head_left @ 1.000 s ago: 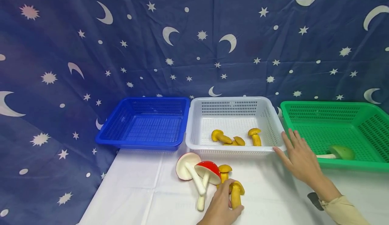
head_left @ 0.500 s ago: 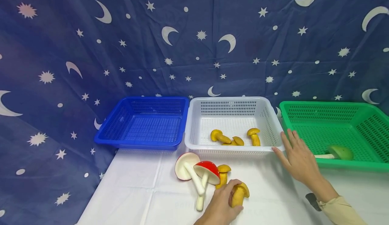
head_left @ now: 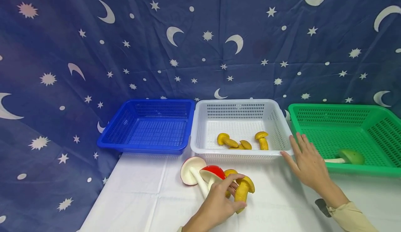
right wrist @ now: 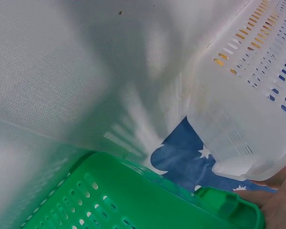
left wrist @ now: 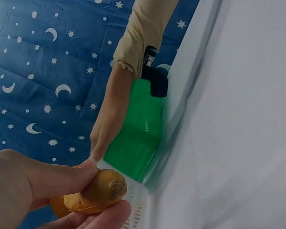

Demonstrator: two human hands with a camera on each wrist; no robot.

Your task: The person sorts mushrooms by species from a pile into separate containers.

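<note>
My left hand (head_left: 216,202) pinches a yellow toy mushroom (head_left: 242,192) by its stem, between thumb and fingers, over the white cloth in the head view. The left wrist view shows the same mushroom (left wrist: 102,191) with its stem end towards the camera. Partly hidden behind the hand, another yellow mushroom (head_left: 230,172) lies beside two red-capped ones, one (head_left: 191,173) with its pale underside showing and one (head_left: 213,171) cap up. My right hand (head_left: 310,164), fingers extended, rests on the front right corner of the white basket (head_left: 238,152).
Three yellow mushrooms (head_left: 261,140) are visible in the white basket. To its left stands a blue basket (head_left: 145,148); to its right, a green basket (head_left: 369,171) with a green-capped mushroom (head_left: 352,157). A starry blue curtain (head_left: 200,51) hangs behind.
The yellow mushroom in my left hand has tilted and appears to have risen off the cloth. That hand now covers more of the red and yellow mushrooms. My right hand has stayed put.
</note>
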